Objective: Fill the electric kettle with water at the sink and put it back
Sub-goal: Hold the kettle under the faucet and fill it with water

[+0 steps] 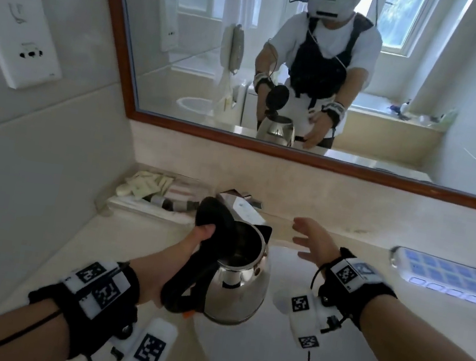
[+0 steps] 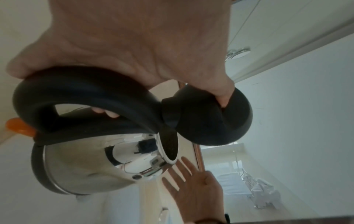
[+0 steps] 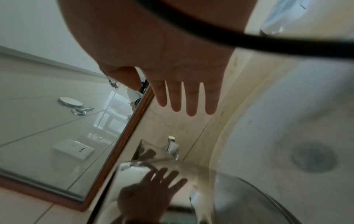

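Kettle [image 1: 240, 286]: I hold it in my left hand [image 1: 189, 241], over the sink's [image 1: 265, 356] left edge.
Right hand [image 1: 312, 243]: right of the kettle, apart.
Tray [image 1: 146, 197]: far left.
Mirror [image 1: 280, 62]: behind the sink.

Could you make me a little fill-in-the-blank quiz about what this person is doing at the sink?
1. The kettle is held by its handle in the ____ hand.
2. The kettle's lid is ____.
3. The right hand has its fingers spread and holds ____.
4. The kettle hangs over the ____, and a mirror faces the person.

Missing words: left; open; nothing; sink
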Motion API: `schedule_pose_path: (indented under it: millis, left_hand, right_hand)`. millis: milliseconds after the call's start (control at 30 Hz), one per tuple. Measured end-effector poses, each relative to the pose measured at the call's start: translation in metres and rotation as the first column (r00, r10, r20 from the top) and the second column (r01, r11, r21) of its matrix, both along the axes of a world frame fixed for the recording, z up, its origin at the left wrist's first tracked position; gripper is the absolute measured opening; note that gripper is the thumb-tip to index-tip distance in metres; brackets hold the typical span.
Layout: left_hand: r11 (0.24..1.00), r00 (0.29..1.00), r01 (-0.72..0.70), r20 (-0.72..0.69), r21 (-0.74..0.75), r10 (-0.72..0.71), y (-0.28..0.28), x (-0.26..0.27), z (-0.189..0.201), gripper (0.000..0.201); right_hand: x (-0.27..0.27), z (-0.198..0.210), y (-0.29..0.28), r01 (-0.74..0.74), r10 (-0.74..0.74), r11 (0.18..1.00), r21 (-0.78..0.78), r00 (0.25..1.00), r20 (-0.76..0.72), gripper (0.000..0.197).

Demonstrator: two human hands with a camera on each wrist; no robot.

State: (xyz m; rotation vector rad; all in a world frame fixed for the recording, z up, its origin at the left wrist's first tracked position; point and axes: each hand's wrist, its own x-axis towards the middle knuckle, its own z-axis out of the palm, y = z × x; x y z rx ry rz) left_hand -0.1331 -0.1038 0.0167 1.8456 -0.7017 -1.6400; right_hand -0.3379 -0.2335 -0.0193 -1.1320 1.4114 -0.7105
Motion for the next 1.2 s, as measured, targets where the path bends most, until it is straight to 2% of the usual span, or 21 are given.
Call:
schedule_pose_path:
  millis: [67, 133, 233, 300, 400, 500, 567, 600, 767, 967, 1200]
  left_hand:
    - [0.999, 0.999, -0.025, -0.028, 0.037, 0.026, -0.004, -0.013, -0.012, 0.065]
    - [0.996, 0.997, -0.062, -0.038, 0.068, 0.065, -0.008, -0.022, -0.022, 0.060]
    - [0.992, 0.996, -0.090, -0.003, 0.085, 0.091, -0.015, -0.030, -0.043, 0.056]
    - [0.986, 0.989, -0.134, -0.049, 0.098, 0.140, -0.018, -0.037, -0.049, 0.057]
    - [0.974, 0.975, -0.191, -0.094, 0.119, 0.203, -0.025, -0.046, -0.063, 0.057]
    - [0.968, 0.974, -0.224, -0.009, 0.116, 0.226, -0.034, -0.050, -0.073, 0.057]
    - [0.969, 0.978, -0.208, 0.000, 0.131, 0.209, -0.037, -0.052, -0.077, 0.056]
    - [0.970, 0.980, -0.197, -0.011, 0.142, 0.200, -0.038, -0.052, -0.077, 0.057]
    - [0.978, 0.986, -0.164, 0.012, 0.133, 0.164, -0.047, -0.057, -0.074, 0.057]
    - [0.974, 0.982, -0.187, 0.022, 0.126, 0.186, -0.057, -0.059, -0.076, 0.054]
    - [0.969, 0.975, -0.222, 0.037, 0.110, 0.219, -0.065, -0.054, -0.071, 0.054]
  right_hand:
    - [-0.006, -0.002, -0.019, -0.034, 0.032, 0.999, -0.021, 0.998, -0.052, 0.040]
    - [-0.007, -0.007, -0.038, -0.129, 0.119, 0.989, -0.074, 0.985, -0.128, 0.039]
    - [-0.005, -0.015, -0.063, -0.279, 0.223, 0.938, -0.206, 0.940, -0.257, 0.038]
    - [-0.001, -0.020, -0.078, -0.361, 0.263, 0.896, -0.258, 0.901, -0.345, 0.036]
    - [0.005, -0.026, -0.099, -0.515, 0.329, 0.826, -0.230, 0.771, -0.546, 0.035]
    - [0.015, -0.032, -0.120, -0.665, 0.372, 0.731, -0.154, 0.578, -0.727, 0.037]
    - [0.020, -0.039, -0.130, -0.740, 0.407, 0.666, -0.097, 0.469, -0.783, 0.039]
    - [0.022, -0.043, -0.135, -0.762, 0.425, 0.641, -0.086, 0.446, -0.787, 0.038]
    - [0.026, -0.062, -0.151, -0.820, 0.460, 0.558, -0.123, 0.430, -0.777, 0.027]
    - [0.030, -0.072, -0.152, -0.828, 0.405, 0.526, -0.196, 0.447, -0.798, 0.036]
    - [0.033, -0.078, -0.160, -0.817, 0.447, 0.535, -0.217, 0.491, -0.748, 0.037]
